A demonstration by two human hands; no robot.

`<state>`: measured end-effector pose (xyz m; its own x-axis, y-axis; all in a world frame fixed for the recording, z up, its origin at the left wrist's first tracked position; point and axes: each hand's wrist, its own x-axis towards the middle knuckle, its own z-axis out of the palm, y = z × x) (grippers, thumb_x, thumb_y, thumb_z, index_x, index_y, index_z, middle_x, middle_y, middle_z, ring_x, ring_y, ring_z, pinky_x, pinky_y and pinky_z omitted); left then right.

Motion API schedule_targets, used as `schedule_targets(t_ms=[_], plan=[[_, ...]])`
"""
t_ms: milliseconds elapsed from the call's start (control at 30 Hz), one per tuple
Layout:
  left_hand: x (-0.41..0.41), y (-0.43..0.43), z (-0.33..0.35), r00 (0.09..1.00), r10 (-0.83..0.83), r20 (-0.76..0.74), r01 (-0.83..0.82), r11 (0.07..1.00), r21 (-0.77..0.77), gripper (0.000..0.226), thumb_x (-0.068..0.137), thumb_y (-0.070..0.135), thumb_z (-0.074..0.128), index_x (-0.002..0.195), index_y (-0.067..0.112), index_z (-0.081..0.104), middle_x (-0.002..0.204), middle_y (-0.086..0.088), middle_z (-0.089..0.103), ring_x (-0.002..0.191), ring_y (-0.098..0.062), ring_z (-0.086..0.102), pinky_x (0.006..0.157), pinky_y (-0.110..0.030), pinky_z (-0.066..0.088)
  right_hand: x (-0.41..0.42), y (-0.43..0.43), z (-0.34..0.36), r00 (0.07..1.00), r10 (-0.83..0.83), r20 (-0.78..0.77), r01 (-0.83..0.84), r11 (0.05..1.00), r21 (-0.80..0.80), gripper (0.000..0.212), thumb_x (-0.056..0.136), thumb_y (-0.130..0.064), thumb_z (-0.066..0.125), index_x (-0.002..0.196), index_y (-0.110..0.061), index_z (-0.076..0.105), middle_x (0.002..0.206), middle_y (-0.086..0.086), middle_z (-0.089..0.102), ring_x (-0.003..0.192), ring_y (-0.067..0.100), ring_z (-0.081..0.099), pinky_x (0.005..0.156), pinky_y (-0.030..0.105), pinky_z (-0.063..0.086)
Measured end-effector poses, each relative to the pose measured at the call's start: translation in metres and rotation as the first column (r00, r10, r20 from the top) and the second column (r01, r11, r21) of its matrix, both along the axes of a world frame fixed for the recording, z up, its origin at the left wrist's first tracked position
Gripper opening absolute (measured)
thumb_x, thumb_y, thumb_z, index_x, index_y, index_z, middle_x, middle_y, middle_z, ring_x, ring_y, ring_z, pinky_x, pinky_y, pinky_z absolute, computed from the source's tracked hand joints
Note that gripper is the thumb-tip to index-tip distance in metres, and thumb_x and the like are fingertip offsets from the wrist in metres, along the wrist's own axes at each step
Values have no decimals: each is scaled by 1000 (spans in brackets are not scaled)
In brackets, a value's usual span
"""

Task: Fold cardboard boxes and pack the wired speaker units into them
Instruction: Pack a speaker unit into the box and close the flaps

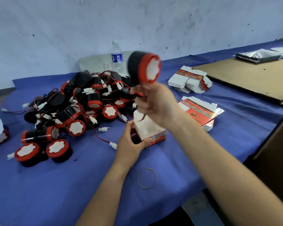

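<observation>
Cardboard: one box (147,128) stands folded and open at centre, my left hand (131,144) gripping its near side. My right hand (155,105) clenches one speaker unit (144,69) from below, above the box, not yet inside. Left, one tangled pile (75,111), uncountable. Far right, two flat stacks (189,80).

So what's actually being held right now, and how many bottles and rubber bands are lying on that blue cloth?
Speaker unit, gripped in the right hand: 1
Folded box, held by the left hand: 1
Water bottle: 1
Rubber band: 1
Total: 4
</observation>
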<state>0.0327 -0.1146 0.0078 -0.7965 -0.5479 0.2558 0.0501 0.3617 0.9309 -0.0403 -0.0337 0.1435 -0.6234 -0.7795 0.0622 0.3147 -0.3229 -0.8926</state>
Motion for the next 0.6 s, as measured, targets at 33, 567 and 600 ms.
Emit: schedule_targets(t_ms=[33, 567, 600], plan=[[0, -2, -2, 1000, -17, 4, 17, 1000, -8, 64, 72, 13, 83, 117, 42, 47, 113, 19, 63, 103, 4, 60, 82, -8, 45, -10, 12, 10, 1000, -20, -11, 20, 1000, -14, 34, 97, -19, 34, 71, -13, 55, 74, 4, 53, 40, 9, 22, 44, 22, 6], [-3, -3, -3, 1000, -21, 6, 21, 1000, -12, 60, 74, 10, 82, 105, 45, 45, 103, 26, 59, 89, 19, 56, 70, -5, 46, -42, 33, -33, 305, 348, -886, 762, 468, 446, 23, 86, -23, 54, 101, -31, 70, 99, 0, 67, 95, 26, 61, 70, 32, 47], [-3, -3, -4, 1000, -24, 7, 24, 999, -22, 60, 74, 11, 82, 105, 46, 45, 103, 27, 59, 91, 19, 56, 71, -6, 46, -38, 30, -36, 244, 373, -895, 791, 457, 406, 26, 86, -23, 53, 104, -30, 69, 101, 3, 65, 93, 29, 60, 67, 32, 44]])
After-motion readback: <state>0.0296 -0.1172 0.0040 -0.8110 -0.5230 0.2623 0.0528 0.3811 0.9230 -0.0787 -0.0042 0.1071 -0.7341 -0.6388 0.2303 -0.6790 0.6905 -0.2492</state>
